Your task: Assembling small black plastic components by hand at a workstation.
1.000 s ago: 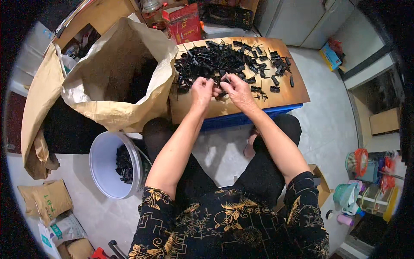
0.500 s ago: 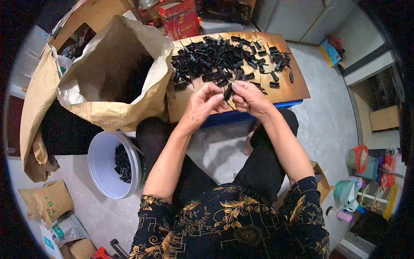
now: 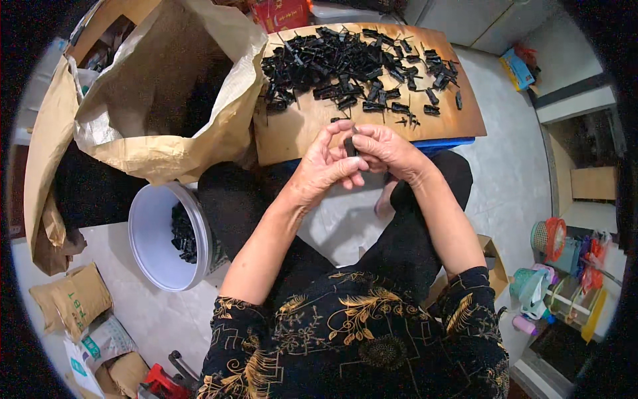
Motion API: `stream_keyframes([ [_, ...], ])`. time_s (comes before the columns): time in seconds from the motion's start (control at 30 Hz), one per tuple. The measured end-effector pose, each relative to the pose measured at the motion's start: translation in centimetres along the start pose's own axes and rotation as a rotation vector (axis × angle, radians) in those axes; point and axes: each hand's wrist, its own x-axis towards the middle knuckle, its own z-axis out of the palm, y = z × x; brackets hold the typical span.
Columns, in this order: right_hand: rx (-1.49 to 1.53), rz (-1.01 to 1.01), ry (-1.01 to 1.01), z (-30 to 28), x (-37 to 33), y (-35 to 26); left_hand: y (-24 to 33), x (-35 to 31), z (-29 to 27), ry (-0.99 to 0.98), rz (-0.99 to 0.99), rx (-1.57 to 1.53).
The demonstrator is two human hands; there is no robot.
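A small black plastic part [image 3: 350,146] is pinched between my two hands just off the near edge of a wooden board [image 3: 282,143]. My left hand [image 3: 322,166] closes thumb and fingers on it from the left. From the right, the thumb and forefinger of my right hand [image 3: 397,154] grip its upper end. On the board lies a heap of similar black plastic parts [image 3: 319,63], many with thin stick-like pieces. Several looser parts are spread to the right, and a few small bits [image 3: 407,122] lie near the front edge.
A large open paper sack [image 3: 166,158] stands to the left of the board. Below it, a white bucket [image 3: 147,249] holds black parts [image 3: 184,233]. Packed bags [image 3: 73,299] lie at lower left. Baskets and plastic bags [image 3: 535,292] are at the right, and a blue box [image 3: 517,69] stands far right.
My hands have drawn slightly nearer to me and off the board, with the black part still in them. The whole view has shifted a little, showing more of the board.
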Motion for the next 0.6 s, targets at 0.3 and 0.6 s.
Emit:
stream_keyframes([
  [0.3, -0.176, -0.099, 0.236, 0.8, 0.1, 1.5, -0.4, 0.2, -1.0, 0.206, 0.039, 0.162],
  [0.6, -0.601, -0.187, 0.149, 0.8, 0.2, 2.2, -1.8, 1.3, -1.5, 0.265, 0.071, 0.536],
])
